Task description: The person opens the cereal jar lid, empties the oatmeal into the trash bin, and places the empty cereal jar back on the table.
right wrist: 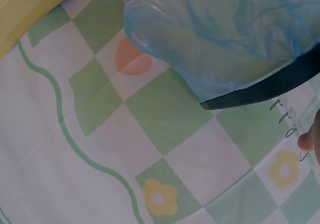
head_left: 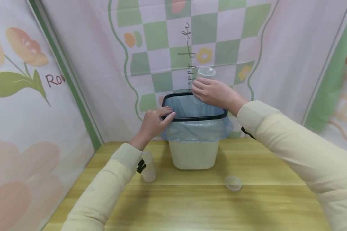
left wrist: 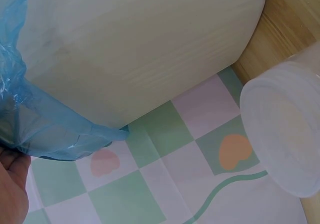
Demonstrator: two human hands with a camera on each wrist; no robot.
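Observation:
A cream trash bin (head_left: pixel 194 155) with a black rim (head_left: pixel 200 119) is lined with a blue plastic bag (head_left: pixel 198 130) folded over its outside. My left hand (head_left: pixel 155 123) rests on the bin's left rim, fingers reaching over the edge and thumb along the front. Above the bin's back right, my right hand (head_left: pixel 214 93) grips a clear plastic cup (head_left: pixel 207 72). One round end of the cup points up, and its lower part hangs over the bin's mouth. In the right wrist view, only fingertips (right wrist: pixel 307 140) of that hand show at the right edge.
A translucent plastic container (head_left: pixel 148 168) stands left of the bin, partly behind my left sleeve. On the wooden table (head_left: pixel 188 205), a clear round lid (head_left: pixel 233 183) lies at the front right. A patterned curtain (head_left: pixel 156 35) hangs close behind the bin.

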